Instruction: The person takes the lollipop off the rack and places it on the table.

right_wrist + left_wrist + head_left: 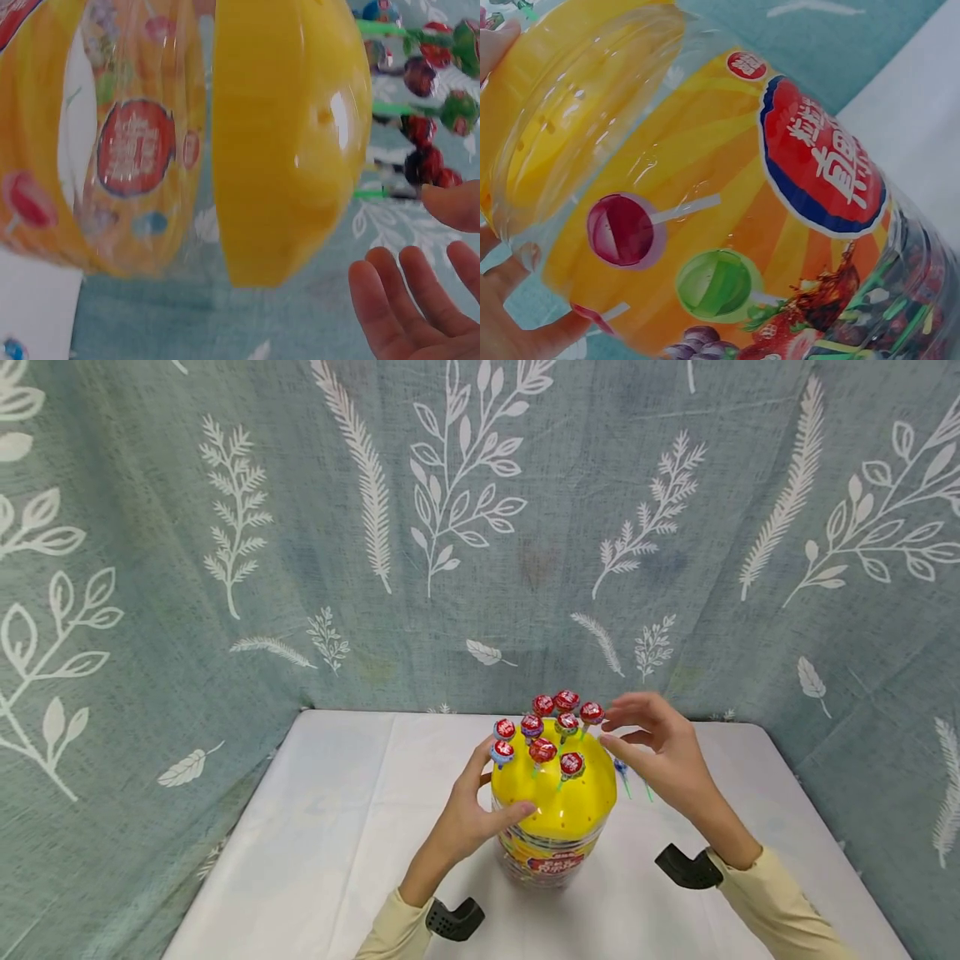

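A clear candy jar (553, 864) with a colourful label stands upright, capped by a domed yellow lid (562, 806). Several lollipops (542, 750) in mostly red wrappers stick up from small holes in that lid. My left hand (461, 822) grips the lid's left side, thumb lying on top near the front and fingers around the back. To the right of the lid is my right hand (671, 764), thumb and fingers apart with nothing between them. In the right wrist view, its thumb tip is right beside the nearest lollipops (426, 163). More lollipops (911, 307) show inside the jar.
A white-covered table (337, 827) carries the jar. Behind the jar's right side, a blue-wrapped lollipop (622, 767) and a green stick lie on the cloth. A teal curtain (525, 627) with white leaf prints hangs behind and at both sides.
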